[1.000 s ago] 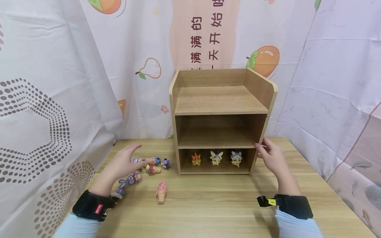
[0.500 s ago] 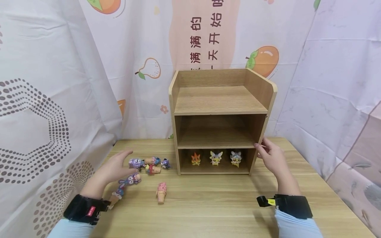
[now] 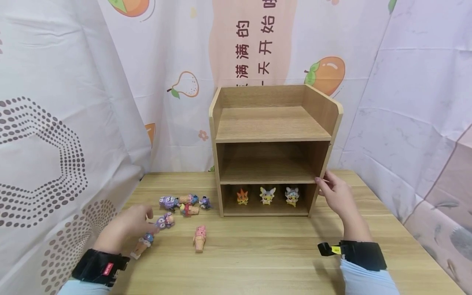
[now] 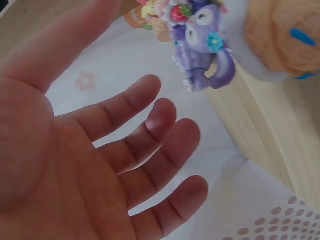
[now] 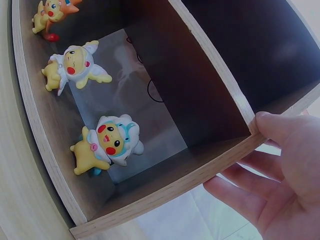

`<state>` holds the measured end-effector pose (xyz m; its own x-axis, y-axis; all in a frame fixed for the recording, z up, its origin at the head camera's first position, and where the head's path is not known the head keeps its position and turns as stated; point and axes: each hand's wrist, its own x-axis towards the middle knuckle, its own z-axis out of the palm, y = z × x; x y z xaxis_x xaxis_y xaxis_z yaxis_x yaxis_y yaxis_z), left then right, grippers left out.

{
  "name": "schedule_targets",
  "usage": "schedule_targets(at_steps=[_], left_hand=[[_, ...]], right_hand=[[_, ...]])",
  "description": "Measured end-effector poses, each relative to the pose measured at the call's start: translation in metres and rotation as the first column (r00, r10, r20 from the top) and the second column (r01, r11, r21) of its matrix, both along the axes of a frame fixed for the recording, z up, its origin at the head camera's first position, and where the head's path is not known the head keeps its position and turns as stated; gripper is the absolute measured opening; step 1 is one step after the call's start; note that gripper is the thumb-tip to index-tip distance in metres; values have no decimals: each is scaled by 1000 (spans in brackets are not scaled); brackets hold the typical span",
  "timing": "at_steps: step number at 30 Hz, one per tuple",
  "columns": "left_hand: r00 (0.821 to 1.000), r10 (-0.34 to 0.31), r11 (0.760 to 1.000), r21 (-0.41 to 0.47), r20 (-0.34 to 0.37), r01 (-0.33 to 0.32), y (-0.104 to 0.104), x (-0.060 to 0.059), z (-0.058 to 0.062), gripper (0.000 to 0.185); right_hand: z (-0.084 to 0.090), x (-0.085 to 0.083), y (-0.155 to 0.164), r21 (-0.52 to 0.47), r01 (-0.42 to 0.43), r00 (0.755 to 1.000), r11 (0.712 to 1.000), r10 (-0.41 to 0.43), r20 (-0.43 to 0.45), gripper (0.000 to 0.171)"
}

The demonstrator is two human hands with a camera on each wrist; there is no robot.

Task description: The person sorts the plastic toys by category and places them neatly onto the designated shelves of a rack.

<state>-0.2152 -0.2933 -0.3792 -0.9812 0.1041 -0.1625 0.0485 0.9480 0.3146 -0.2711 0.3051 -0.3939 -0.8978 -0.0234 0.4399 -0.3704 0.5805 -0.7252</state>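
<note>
The head view looks forward and down from behind both forearms, taking in the whole wooden shelf unit (image 3: 271,149) and the surface (image 3: 258,262); the left wrist view sits very close over the left hand (image 4: 85,165), facing a purple figurine (image 4: 202,47); the right wrist view peers closely into the bottom compartment, sharing its three small figurines with the head view.

wooden table (image 3: 258,262) with shelf unit (image 3: 271,123), loose figurines (image 3: 184,203)

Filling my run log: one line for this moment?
left hand: open above purple figure | right hand: grip on shelf side
</note>
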Motion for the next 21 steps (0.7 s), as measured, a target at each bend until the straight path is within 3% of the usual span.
schedule_targets(at_steps=[12, 21], left_hand=[[994, 7, 1000, -13, 105, -5, -3, 8, -14, 33], [987, 28, 999, 20, 156, -32, -2, 10, -26, 35]], right_hand=[[2, -2, 0, -17, -14, 1000, 1000, 14, -1, 54], [0, 0, 0, -8, -6, 1000, 1000, 6, -10, 54]])
